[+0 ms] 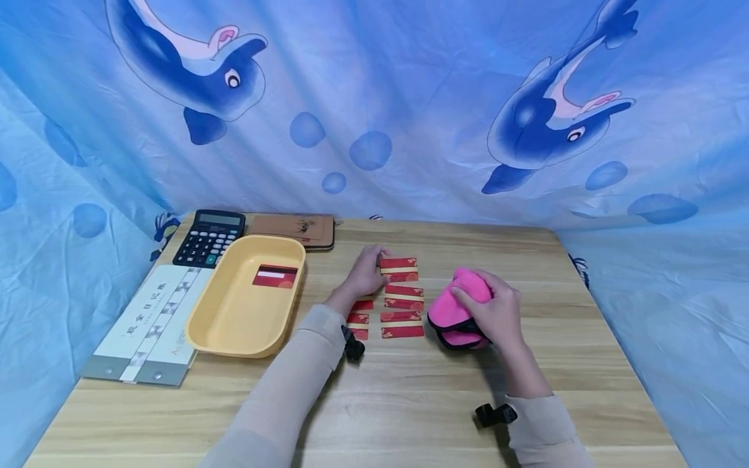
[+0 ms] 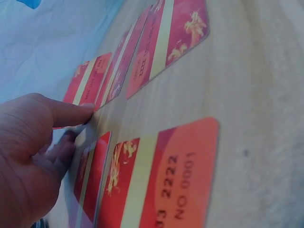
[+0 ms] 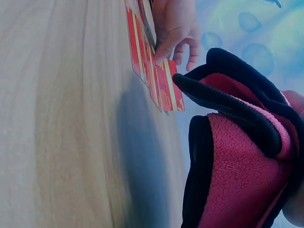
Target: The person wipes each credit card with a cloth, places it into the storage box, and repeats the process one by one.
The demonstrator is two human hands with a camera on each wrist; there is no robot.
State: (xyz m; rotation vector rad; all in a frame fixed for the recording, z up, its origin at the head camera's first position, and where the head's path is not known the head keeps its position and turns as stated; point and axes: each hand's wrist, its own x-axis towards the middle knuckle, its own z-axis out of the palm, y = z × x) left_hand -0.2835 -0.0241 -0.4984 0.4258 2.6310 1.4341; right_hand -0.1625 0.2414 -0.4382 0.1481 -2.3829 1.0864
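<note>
Red cards with gold stripes lie in two columns on the wooden table. My left hand (image 1: 367, 272) is at the left edge of the farthest card (image 1: 400, 263) in the right column, and in the left wrist view its thumb touches that card's edge. Nearer me in this column are a middle card (image 1: 404, 303) and a front card (image 1: 402, 331). Left of them, a card (image 1: 357, 318) shows beside my sleeve, with another partly hidden behind it. My right hand (image 1: 499, 311) grips a folded pink cloth (image 1: 453, 311) with black edging, fleecy in the right wrist view.
A yellow tray (image 1: 201, 328) on the left has a red card (image 1: 275, 276) inside. Around it are a calculator (image 1: 210, 238), a brown notebook (image 1: 281, 225) and a white booklet (image 1: 149, 318) with a grey strip. A blue dolphin-print curtain (image 1: 409, 97) hangs behind the table.
</note>
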